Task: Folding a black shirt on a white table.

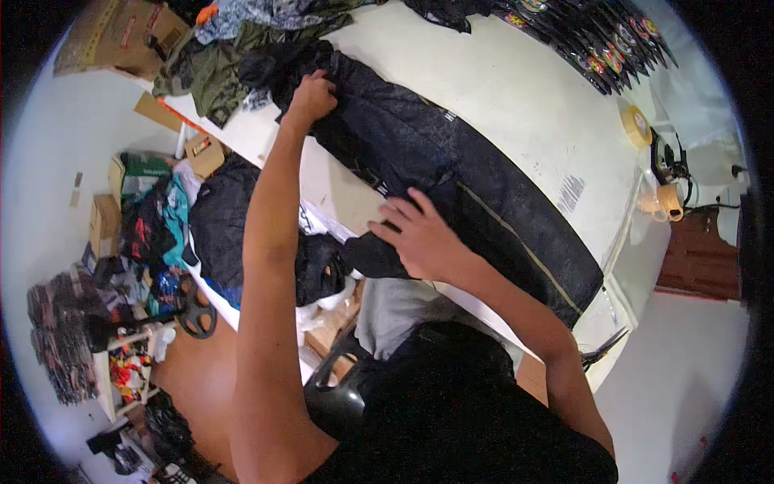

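Observation:
A long black garment [500,185], which looks like trousers, lies stretched across the white table, with a pale seam line along its right part. At its far left, bunched end, my left hand [314,98] is closed on the cloth with the arm reached out. My right hand [426,240] is over the garment's near edge, its fingers spread and gripping nothing. A loose flap of black cloth [375,256] lies beside that hand and hangs at the table's front edge. Whether my right fingertips touch the cloth, I cannot tell.
Olive clothes [197,77] are heaped at the far left of the table [516,105]. Several packaged black items [601,44] lie at the far right, near a tape roll [636,127]. Scissors [605,347] rest at the right corner. A black chair [343,395] stands near me.

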